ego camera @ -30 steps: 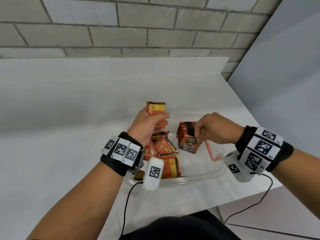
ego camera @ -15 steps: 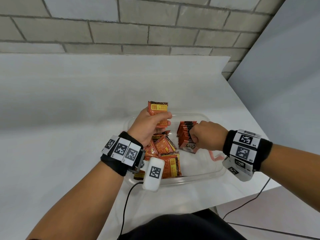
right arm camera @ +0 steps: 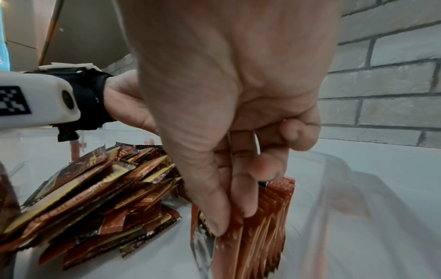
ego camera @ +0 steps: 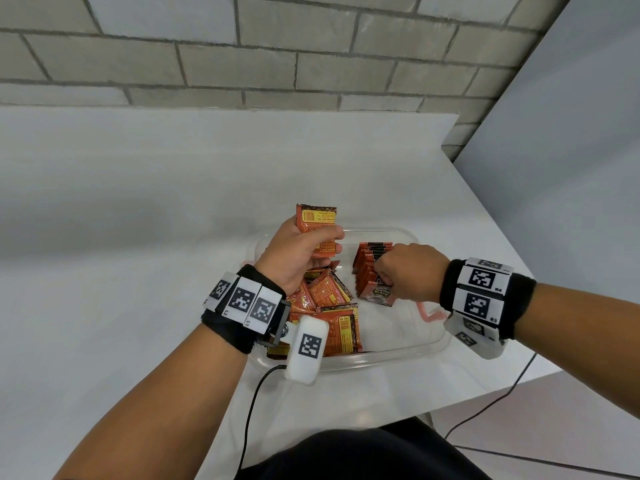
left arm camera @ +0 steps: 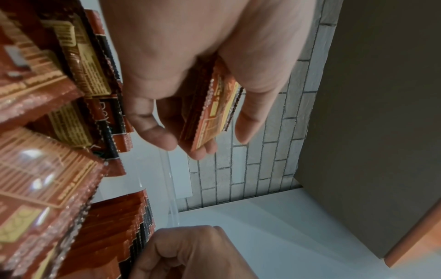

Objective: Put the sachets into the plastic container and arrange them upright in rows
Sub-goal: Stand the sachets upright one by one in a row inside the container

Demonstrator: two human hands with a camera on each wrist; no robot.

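Observation:
A clear plastic container sits on the white table near its front right corner. My left hand hovers over its back left part and grips a small stack of orange sachets upright; the same held sachets show between thumb and fingers. Inside, a loose pile of sachets lies on the left. An upright row of sachets stands in the middle. My right hand pinches the near end of that upright row with thumb and curled fingers.
The white table stretches left and back to a grey brick wall. Its right edge drops off just past the container. A pink-orange strip shows at the container's right side. Black cables hang at the front edge.
My right hand has moved left and down onto the near end of the upright row, its wrist turning over. The left hand with its sachets has stayed nearly still.

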